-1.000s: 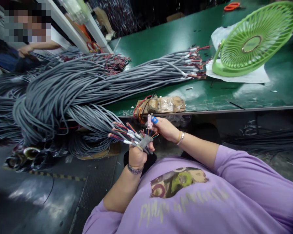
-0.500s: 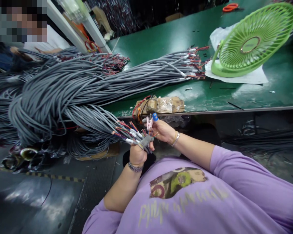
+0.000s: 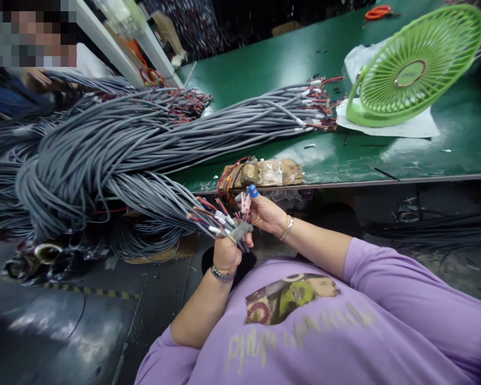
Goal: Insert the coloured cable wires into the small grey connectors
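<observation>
My left hand [image 3: 227, 253] is closed around the ends of several grey cables [image 3: 160, 200], whose stripped tips show thin red, blue and orange wires [image 3: 212, 206]. Something grey [image 3: 240, 231] covers the area at its thumb; whether it is a finger wrap or part of the bundle is unclear. Just to the right, my right hand [image 3: 269, 213] wears a blue finger cover [image 3: 253, 191] and pinches a small pale pink clip [image 3: 245, 203] close to the fanned-out wires. Whether the clip bites on a wire is too small to tell.
A taped wooden block [image 3: 272, 172] with wires lies at the edge of the green table [image 3: 404, 155]. Behind it stretches a thick grey cable bundle [image 3: 240, 120]. A green fan [image 3: 417, 69] and orange-handled scissors [image 3: 379, 12] are on the right. Another person [image 3: 90, 61] handles cables at upper left.
The wire tips in my left hand have shifted slightly right. My right hand with the pink clip has barely moved, tilting a little. The other person's hand has moved along the cables.
</observation>
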Available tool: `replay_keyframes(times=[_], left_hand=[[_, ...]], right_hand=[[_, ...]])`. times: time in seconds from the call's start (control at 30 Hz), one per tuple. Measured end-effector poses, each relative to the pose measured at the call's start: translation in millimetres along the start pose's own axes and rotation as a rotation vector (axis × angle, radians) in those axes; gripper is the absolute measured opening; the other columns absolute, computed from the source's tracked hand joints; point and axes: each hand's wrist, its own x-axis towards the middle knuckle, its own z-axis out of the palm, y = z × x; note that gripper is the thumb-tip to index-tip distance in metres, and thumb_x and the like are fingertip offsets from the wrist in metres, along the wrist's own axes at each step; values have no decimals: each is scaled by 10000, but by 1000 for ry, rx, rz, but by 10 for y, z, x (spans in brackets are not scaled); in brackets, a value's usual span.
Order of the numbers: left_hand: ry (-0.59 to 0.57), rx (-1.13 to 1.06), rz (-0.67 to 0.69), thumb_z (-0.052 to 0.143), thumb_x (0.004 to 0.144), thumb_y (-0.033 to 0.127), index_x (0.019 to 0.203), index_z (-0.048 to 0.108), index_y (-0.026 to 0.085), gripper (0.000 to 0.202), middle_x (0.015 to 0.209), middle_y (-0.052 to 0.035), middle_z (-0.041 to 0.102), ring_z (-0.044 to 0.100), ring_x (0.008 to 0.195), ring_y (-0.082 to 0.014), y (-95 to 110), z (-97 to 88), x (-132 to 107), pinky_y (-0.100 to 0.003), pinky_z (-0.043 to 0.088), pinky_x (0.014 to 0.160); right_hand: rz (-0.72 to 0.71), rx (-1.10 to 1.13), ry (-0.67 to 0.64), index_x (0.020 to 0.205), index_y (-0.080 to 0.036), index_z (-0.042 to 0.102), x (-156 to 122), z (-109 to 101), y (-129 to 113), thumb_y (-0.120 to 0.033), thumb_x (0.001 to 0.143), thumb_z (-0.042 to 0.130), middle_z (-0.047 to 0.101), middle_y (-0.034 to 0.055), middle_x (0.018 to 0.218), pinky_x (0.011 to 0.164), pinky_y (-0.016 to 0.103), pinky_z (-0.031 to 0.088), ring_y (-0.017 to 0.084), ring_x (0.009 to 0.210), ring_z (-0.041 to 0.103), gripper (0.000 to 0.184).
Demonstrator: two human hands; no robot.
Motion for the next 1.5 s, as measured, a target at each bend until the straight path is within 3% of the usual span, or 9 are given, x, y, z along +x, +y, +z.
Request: replay_keyframes(times=[0.2, 0.3, 0.47, 0.77, 1.07, 1.5], left_hand=[[-11, -14, 40, 778, 634, 360, 572, 608, 150, 278, 424, 6, 558, 513, 356, -107, -3, 0, -63, -219, 412, 366], [-3, -17, 69, 778, 643, 351, 579, 595, 158, 273, 429, 11, 562, 514, 357, -109, 1, 8, -111, -219, 411, 366], [30, -20, 87, 764, 662, 353, 609, 634, 150, 246, 441, 7, 576, 522, 362, -105, 28, 42, -126, -206, 402, 362], [77, -39, 71, 769, 642, 351, 605, 633, 143, 251, 438, 8, 574, 521, 359, -104, 25, 78, -58, -211, 420, 371], [98, -12, 60, 754, 648, 339, 612, 640, 139, 233, 442, 16, 576, 522, 367, -93, -19, 82, -48, -202, 430, 388], [99, -24, 122, 754, 661, 322, 599, 623, 151, 224, 435, 14, 580, 524, 360, -102, -8, 83, -119, -203, 418, 375]], right_hand=[[105, -7, -41, 838, -169, 645, -60, -47, -35, -708, 777, 569, 616, 18, 706, 490, 215, 385, 105, 548, 485, 548], [101, -10, -56, 850, -173, 652, -114, -33, -73, -632, 804, 596, 629, 21, 737, 502, 212, 377, 104, 569, 484, 466], [-25, -74, -42, 783, -145, 639, -167, -26, -87, -455, 780, 706, 554, -14, 651, 482, 187, 318, 71, 538, 401, 316], [-19, -41, -53, 767, -143, 653, -47, -51, -18, -625, 719, 705, 591, 7, 683, 497, 204, 354, 77, 553, 441, 486], [-71, 4, -8, 739, -121, 665, -41, 32, -9, -624, 677, 737, 550, -19, 583, 499, 218, 352, 72, 529, 452, 511], [57, 49, -13, 834, -153, 659, -114, 3, -61, -592, 801, 643, 630, 12, 689, 480, 206, 364, 92, 556, 509, 441]])
